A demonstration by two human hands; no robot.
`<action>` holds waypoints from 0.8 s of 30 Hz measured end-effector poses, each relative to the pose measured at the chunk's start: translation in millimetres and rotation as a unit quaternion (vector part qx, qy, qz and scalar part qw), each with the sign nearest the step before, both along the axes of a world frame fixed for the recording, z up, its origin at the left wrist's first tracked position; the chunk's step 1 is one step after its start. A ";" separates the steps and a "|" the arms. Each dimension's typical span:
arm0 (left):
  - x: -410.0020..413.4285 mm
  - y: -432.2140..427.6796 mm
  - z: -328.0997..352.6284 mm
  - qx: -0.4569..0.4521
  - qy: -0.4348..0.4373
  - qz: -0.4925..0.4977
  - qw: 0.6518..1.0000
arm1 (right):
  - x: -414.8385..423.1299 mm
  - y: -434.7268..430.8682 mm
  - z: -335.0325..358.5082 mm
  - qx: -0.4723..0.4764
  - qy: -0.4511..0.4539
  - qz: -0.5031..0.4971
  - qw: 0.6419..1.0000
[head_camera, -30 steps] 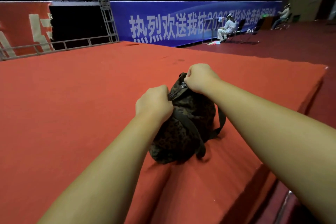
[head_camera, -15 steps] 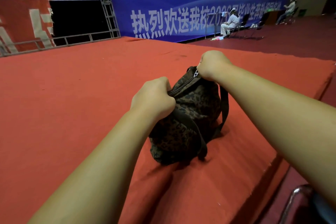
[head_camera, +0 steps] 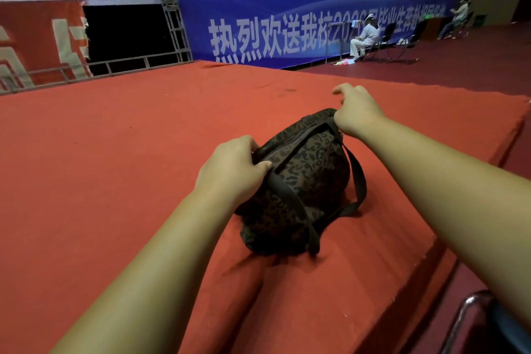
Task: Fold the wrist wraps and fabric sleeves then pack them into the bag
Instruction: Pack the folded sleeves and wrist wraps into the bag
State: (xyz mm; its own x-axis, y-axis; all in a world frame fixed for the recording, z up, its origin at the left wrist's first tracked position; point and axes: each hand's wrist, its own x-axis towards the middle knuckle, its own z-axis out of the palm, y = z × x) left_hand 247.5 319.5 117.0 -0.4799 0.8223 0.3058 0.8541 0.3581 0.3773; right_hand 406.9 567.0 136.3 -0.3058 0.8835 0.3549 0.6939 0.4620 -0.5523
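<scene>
Red carpet (head_camera: 115, 181) covers the raised platform that fills most of our head view. It wrinkles near us and drops off at the right edge to a darker maroon floor (head_camera: 474, 72). Behind it hangs a blue banner (head_camera: 287, 26) with white Chinese characters, partly blocked by a grey metal truss (head_camera: 169, 3). A red banner (head_camera: 37, 43) at the left is cut off by the frame. Far back a seated person in white (head_camera: 365, 40) is too small for us to make out any detail, and the stands above are dark.

On the carpet, between our forearms, sits the leopard-print bag (head_camera: 310, 181), lying lengthwise away from us. A zip line (head_camera: 290, 141) runs along its top, and its inside is hidden from us. A dark strap (head_camera: 356, 181) loops down its right side onto the carpet.

Our left hand (head_camera: 230, 169) grips the bag's near top end, with the fingers curled over the fabric and the thumb laid across it beside the zip.

Our right hand (head_camera: 356, 112) is at the bag's far end with its fingers loosely stretched away and nothing seen in them. Its underside meets the bag's top, but the contact is hidden beneath the hand.

At the lower right corner a curved metal chair frame (head_camera: 465, 316) is cut off by the edge.
</scene>
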 end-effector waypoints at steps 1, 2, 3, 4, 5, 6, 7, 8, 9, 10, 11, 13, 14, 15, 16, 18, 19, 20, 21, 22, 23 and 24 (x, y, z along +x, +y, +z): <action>-1.6 -2.0 -0.2 -0.001 0.004 -0.005 1.000 | -0.6 -6.4 1.9 0.013 -0.022 0.041 0.999; -3.1 -4.3 -0.7 -0.007 0.012 -0.011 1.000 | -1.5 -16.6 5.5 0.025 -0.058 0.083 0.995; -3.9 -6.4 -2.5 -0.015 0.018 -0.016 1.000 | -3.1 -24.0 7.3 0.029 -0.098 0.122 0.987; -3.0 -10.6 -3.2 -0.027 0.022 -0.015 0.999 | -5.0 -33.1 9.8 0.033 -0.137 0.156 0.978; -1.4 -15.7 -4.2 -0.040 0.025 -0.009 0.999 | -7.6 -39.7 10.3 0.033 -0.167 0.182 0.968; -0.1 -20.1 -6.1 -0.052 0.027 0.004 0.998 | -10.5 -44.9 9.6 0.034 -0.188 0.198 0.961; 1.3 -24.4 -7.9 -0.058 0.029 0.017 0.998 | -13.5 -48.5 7.1 0.030 -0.197 0.213 0.957; 2.1 -27.8 -10.2 -0.061 0.024 0.031 0.997 | -15.5 -51.5 3.8 0.022 -0.204 0.221 0.953; 2.7 -30.3 -12.0 -0.060 0.013 0.043 0.997 | -17.0 -53.4 0.3 0.016 -0.207 0.227 0.951; 2.8 -32.4 -13.9 -0.055 0.001 0.053 0.997 | -17.6 -55.2 -2.8 0.011 -0.209 0.231 0.950; 3.1 -34.3 -15.4 -0.051 -0.004 0.055 0.997 | -18.1 -54.7 -6.1 0.008 -0.204 0.234 0.951; 4.0 -37.0 -18.2 -0.046 0.005 0.046 0.998 | -17.1 -55.6 -9.5 0.004 -0.179 0.243 0.953; 4.7 -38.3 -19.1 -0.040 0.011 0.039 0.998 | -16.2 -55.6 -10.3 0.007 -0.167 0.249 0.954; 5.0 -40.0 -19.1 -0.027 0.011 0.034 0.999 | -15.9 -55.6 -10.3 0.010 -0.158 0.256 0.954; 4.7 -40.9 -18.8 -0.010 0.008 0.031 0.999 | -15.6 -56.9 -9.1 0.012 -0.155 0.262 0.952; 3.6 -41.6 -17.3 0.025 0.009 0.027 0.999 | -17.2 -57.9 -7.1 0.022 -0.169 0.270 0.948; 2.9 -41.3 -16.8 0.038 0.018 0.023 0.999 | -18.9 -58.4 -5.9 0.027 -0.184 0.268 0.945; 2.0 -40.5 -16.5 0.045 0.026 0.019 0.998 | -20.9 -58.9 -4.8 0.029 -0.202 0.260 0.944; 0.9 -39.7 -15.3 0.051 0.030 0.015 0.998 | -23.2 -57.5 -4.6 0.028 -0.219 0.250 0.943; -0.4 -38.5 -13.6 0.055 0.031 0.014 0.998 | -23.6 -55.1 -4.1 0.030 -0.235 0.241 0.941; -2.2 -37.1 -11.2 0.058 0.030 0.016 0.998 | -23.2 -51.6 -3.3 0.036 -0.248 0.232 0.940; -4.3 -35.5 -8.6 0.059 0.029 0.022 0.998 | -21.7 -47.3 -2.2 0.047 -0.255 0.220 0.941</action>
State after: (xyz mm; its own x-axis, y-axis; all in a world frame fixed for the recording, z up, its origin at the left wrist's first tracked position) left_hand 243.3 284.0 108.5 -0.4928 0.7575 0.4283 0.8605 0.3509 0.3694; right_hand 385.2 519.7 134.1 -0.7858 0.6038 0.1338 0.5878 0.7964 -0.1420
